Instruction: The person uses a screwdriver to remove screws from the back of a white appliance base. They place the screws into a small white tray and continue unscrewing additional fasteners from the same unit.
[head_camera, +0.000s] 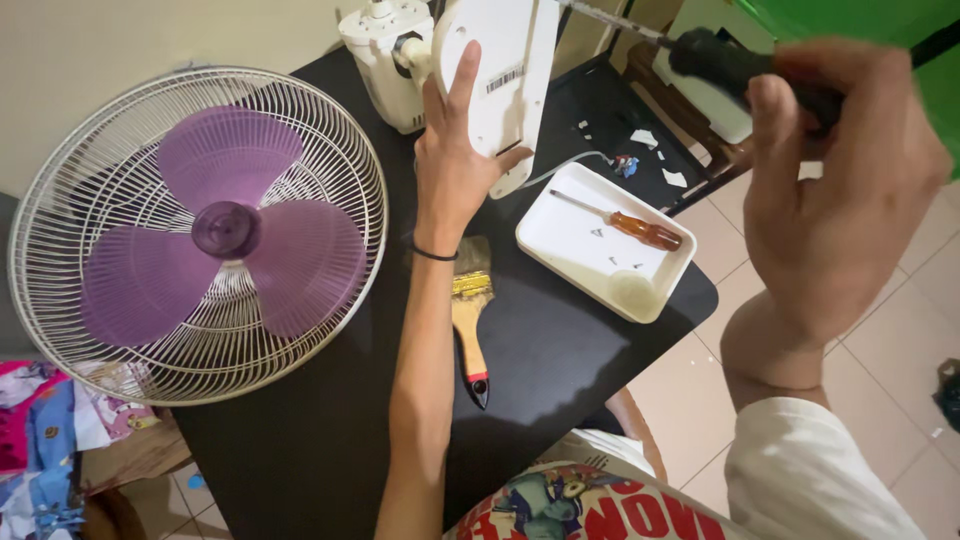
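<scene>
Head camera looks down at my black table (560, 360). My left hand (455, 165) is wrapped around the white fan neck (505, 70), thumb on one side and fingers flat on the other, holding it tight. My right hand (835, 195) is closed around a black-handled screwdriver (735, 65), up high with its metal tip pointing at the fan neck. A purple-bladed fan cage (200, 235) lies at the left. Near my left wrist sits a paintbrush (470, 310) (bristles partly hidden). A white tray (560, 235) holds an orange screwdriver (625, 222).
</scene>
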